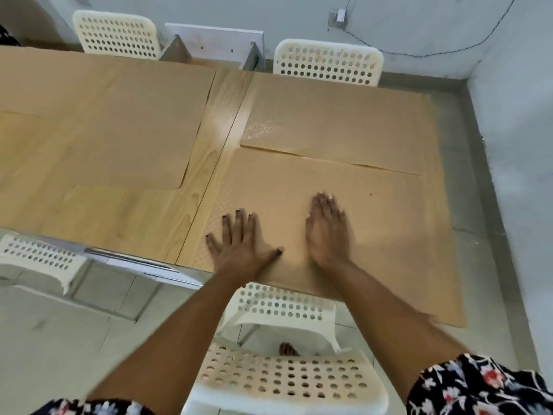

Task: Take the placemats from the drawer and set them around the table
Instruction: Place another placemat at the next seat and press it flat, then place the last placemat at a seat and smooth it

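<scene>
A: How many placemats do you count on the bench?

B: Three that I can be sure of. A near placemat lies under both hands, a far placemat sits just beyond it with the two edges meeting or slightly overlapping, and a left placemat lies across the seam in the bench. At the far left the surface is too alike in colour to tell whether a fourth lies there.

A: And the hands?

B: The left hand is flat, fingers spread wide, palm down on the near placemat close to its left edge. The right hand is flat too, fingers together, pressed on the same mat just beside the left. Neither one grips anything.

A: Chairs?

B: Four white perforated ones: a far left chair, a far right chair, a near chair right below the arms, and a side chair at the left edge.
</scene>
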